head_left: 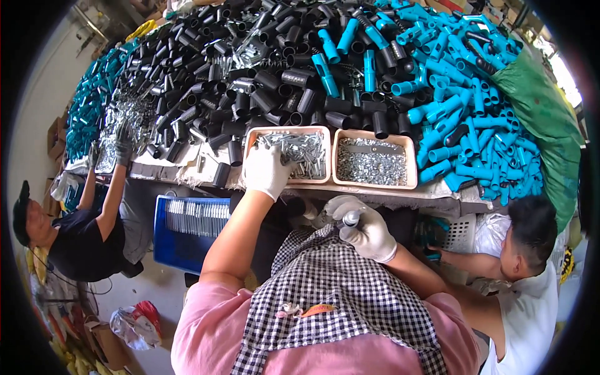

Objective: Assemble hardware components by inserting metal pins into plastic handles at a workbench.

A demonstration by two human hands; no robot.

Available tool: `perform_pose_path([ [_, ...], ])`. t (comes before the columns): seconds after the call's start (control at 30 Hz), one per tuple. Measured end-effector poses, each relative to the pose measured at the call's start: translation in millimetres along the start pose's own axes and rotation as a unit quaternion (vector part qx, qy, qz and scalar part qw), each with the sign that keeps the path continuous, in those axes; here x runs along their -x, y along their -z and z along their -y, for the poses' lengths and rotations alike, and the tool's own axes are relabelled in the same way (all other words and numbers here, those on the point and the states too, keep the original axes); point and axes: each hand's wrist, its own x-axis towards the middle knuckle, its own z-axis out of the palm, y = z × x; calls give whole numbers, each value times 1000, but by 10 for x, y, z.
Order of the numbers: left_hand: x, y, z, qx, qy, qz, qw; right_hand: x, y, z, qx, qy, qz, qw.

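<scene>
My left hand (265, 170), in a white glove, reaches into the left part of a pale tray (254, 134) of loose metal pins (306, 153). Its fingers are curled down among the pins, and what they pinch, if anything, is hidden. Closer to my body, in front of the checked apron, my gloved right hand (372, 234) is closed round a grey cylindrical part (351, 218) with a rounded end; the rest of it is covered by the fingers. Beside the pin tray stands a second tray (410, 161) holding small metal pieces (369, 167) and a flat dark bar (374, 149).
Black sleeves (269, 80) and teal tubular parts (447, 125) are heaped over the table, with a green sack (540, 119) at right. A blue crate (164, 234) of metal rods stands below the table's edge. Co-workers (84, 234) (528, 281) work on both sides.
</scene>
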Motion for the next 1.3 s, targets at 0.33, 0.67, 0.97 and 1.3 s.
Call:
perform_pose_path([
  [0.33, 20, 19, 121, 76, -17, -107, 991, -102, 240, -16, 74, 7, -51, 996],
  [0.67, -226, -48, 95, 593, 115, -20, 796, -199, 407, 201, 153, 21, -66, 986],
  [0.97, -152, 159, -63, 590, 54, -65, 803, -51, 532, 351, 185, -110, -159, 964],
  [1.3, 547, 486, -32, 608, -7, 192, 770, -104, 652, 142, -74, -206, -82, 972],
])
